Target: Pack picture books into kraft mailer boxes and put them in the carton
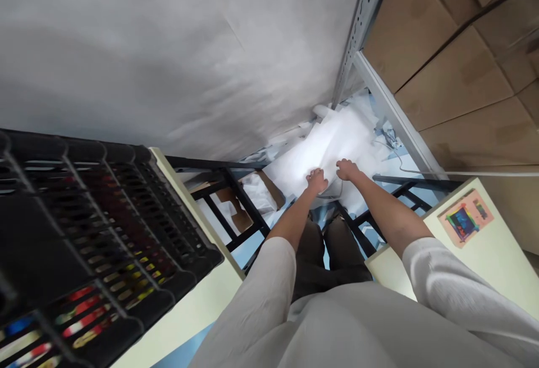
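Observation:
A large heap of thin white sheeting (332, 138), soft like packing foam or plastic film, spreads in front of my legs at floor level. My left hand (317, 180) is at its near edge, fingers curled into the material. A short way to the right, my right hand (347, 169) is also closed, its fingers bent down onto the sheeting. Both arms reach straight down and forward. Exactly how much of the sheeting lies between the fingers is hidden.
A black crate (126, 233) of colourful packets stands on a pale tabletop (197, 300) at left. Another pale tabletop (497, 244) is at right. Cardboard boxes (455, 76) fill a metal rack (396, 110). An open carton (244, 216) with white material sits by a black frame. A grey wall (168, 48) rises ahead.

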